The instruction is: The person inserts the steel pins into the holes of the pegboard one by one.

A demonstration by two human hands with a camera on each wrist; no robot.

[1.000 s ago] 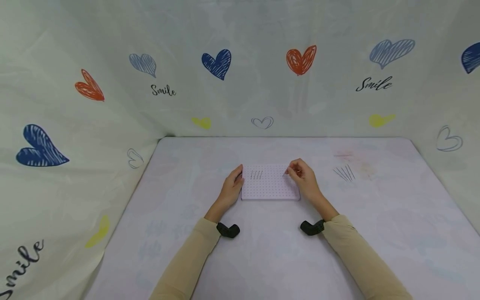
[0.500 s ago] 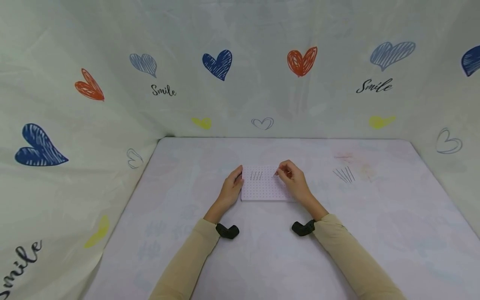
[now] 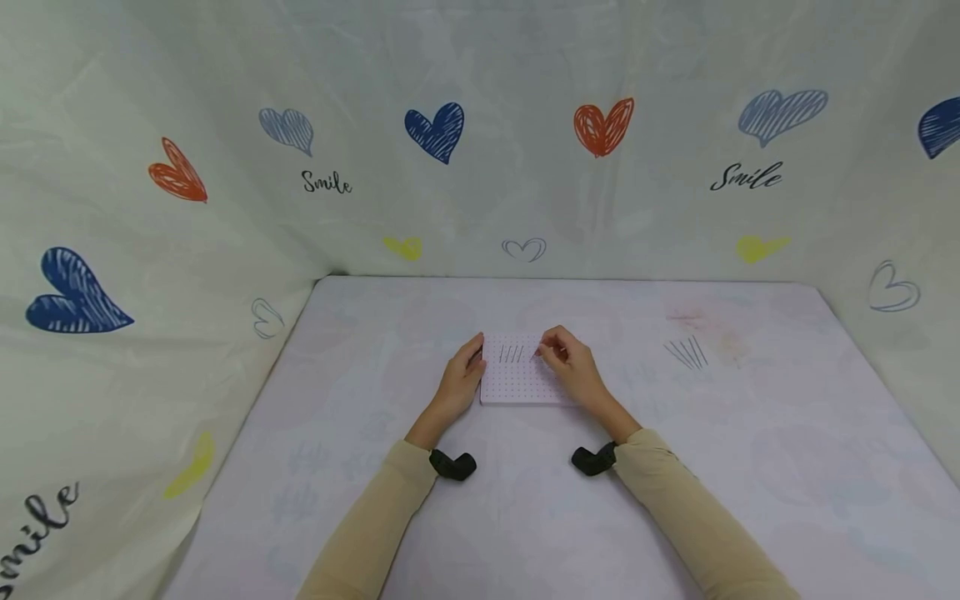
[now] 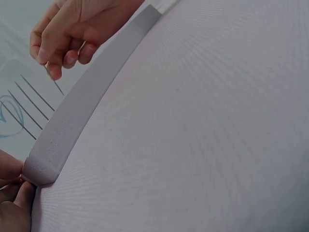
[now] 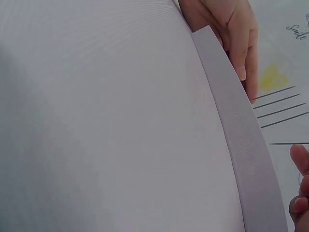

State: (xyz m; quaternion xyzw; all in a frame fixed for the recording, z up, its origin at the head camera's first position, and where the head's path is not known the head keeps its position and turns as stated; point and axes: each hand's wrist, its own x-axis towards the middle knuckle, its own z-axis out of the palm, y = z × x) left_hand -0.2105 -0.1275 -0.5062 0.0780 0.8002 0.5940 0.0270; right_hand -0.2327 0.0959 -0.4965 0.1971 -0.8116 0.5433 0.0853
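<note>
A white board with rows of small holes point(image 3: 517, 387) lies on the table. Several thin dark rods point(image 3: 512, 354) stand in a row in its upper left part, also showing as slim rods point(image 5: 285, 108) in the right wrist view. My left hand point(image 3: 459, 375) rests its thumb and fingertips against the board's left edge. Over the board, to the right of that row, my right hand point(image 3: 573, 365) pinches another thin rod point(image 4: 56, 84) between thumb and forefinger. The pinched rod points down, its lower tip close over the board in the left wrist view.
Several loose rods point(image 3: 686, 352) lie fanned out on the table right of the board, with a single thin rod point(image 3: 684, 317) on a reddish patch behind them. A pale curtain point(image 3: 525, 183) printed with hearts hangs behind the table point(image 3: 360, 333).
My right hand has moved left across the board with the rod, from near its right edge to beside the standing row. The left hand has stayed at the left edge.
</note>
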